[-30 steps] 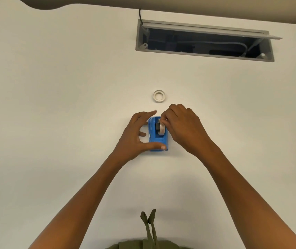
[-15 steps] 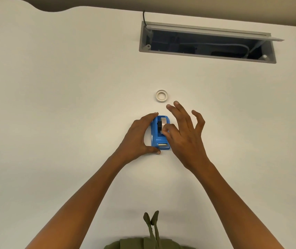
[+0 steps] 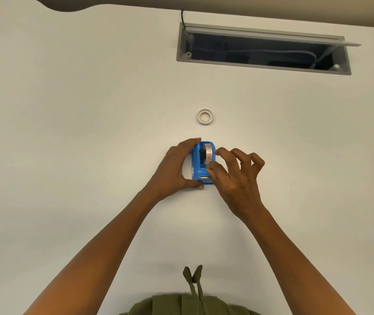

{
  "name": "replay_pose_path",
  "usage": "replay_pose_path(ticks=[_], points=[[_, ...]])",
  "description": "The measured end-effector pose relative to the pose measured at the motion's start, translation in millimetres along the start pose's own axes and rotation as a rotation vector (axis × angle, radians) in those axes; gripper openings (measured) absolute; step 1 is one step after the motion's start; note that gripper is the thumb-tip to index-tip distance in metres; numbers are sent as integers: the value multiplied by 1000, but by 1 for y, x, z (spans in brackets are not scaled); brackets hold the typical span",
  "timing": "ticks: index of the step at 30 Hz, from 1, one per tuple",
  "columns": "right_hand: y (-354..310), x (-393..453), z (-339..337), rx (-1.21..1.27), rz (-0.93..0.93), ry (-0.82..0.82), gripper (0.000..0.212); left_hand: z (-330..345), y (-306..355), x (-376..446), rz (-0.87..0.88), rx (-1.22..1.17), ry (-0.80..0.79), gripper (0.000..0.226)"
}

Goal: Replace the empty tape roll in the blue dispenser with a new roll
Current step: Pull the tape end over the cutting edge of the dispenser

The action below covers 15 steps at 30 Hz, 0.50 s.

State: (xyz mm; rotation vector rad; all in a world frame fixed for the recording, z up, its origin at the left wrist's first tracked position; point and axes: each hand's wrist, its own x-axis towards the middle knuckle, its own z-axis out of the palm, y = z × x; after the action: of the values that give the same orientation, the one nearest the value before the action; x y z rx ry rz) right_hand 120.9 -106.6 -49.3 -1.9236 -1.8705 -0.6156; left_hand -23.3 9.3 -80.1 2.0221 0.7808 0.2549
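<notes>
The blue dispenser (image 3: 198, 165) stands on the white table (image 3: 90, 133) at the centre. A clear tape roll (image 3: 208, 153) sits in its cradle. My left hand (image 3: 177, 169) wraps the dispenser's left side, fingers over the far end and thumb at the near end. My right hand (image 3: 236, 176) hovers at its right side, thumb and forefinger pinched close by the roll's near edge; whether they hold a tape end I cannot tell. A small white ring, the empty tape core (image 3: 205, 117), lies flat on the table beyond the dispenser.
An open grey cable hatch (image 3: 263, 50) with cords inside is set into the table at the far right. Olive-green clothing with a drawstring (image 3: 193, 298) shows at the near edge.
My right hand has lifted off the roll and drawn back to the right with curled fingers. My left hand has closed around the dispenser's side. The roll now shows seated in the dispenser.
</notes>
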Motion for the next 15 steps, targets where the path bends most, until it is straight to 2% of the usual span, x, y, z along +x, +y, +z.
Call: replay_pose_path(ticks=[15], points=[[-13,-17,-12,75,59,25,7,1,-1,0,-14,10,-3,101]])
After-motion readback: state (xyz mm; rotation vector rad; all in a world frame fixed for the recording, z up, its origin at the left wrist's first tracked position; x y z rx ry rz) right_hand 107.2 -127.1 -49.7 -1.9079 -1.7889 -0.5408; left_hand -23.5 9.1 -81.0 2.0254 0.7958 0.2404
